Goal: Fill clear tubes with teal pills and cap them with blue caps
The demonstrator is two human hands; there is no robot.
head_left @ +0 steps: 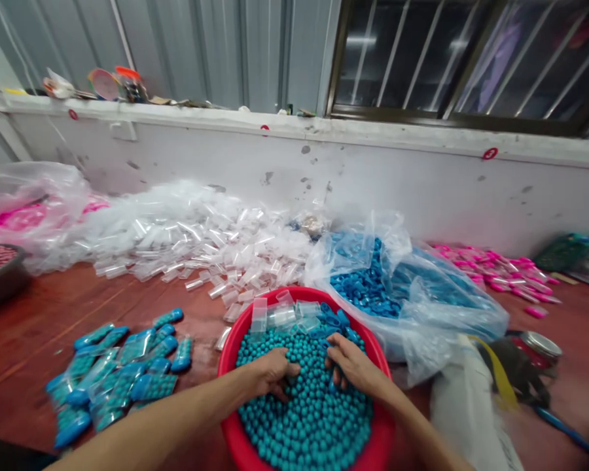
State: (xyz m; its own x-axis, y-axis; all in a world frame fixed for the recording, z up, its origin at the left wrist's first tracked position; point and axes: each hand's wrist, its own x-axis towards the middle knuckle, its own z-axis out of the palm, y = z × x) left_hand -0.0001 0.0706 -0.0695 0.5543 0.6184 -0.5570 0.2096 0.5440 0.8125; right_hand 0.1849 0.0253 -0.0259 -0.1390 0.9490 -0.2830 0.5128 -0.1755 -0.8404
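A red basin [383,418] holds many teal beads [314,425], with clear plastic tubes [285,315] and blue caps [334,319] on top at its far side. My left hand [276,373] is down at the beads left of the middle, its fingers curled and their tips partly hidden. At the right side of the basin my right hand [347,363] reaches over the beads near the blue caps, fingers bent. Whether either hand holds anything cannot be made out.
Filled teal tubes with blue caps [122,366] lie at the left. Behind the basin are a pile of clear tubes [216,235] and an open bag of blue caps [373,281]. Pink pieces [500,268] and a jar [540,347] are at the right, a dark bowl [4,281] far left.
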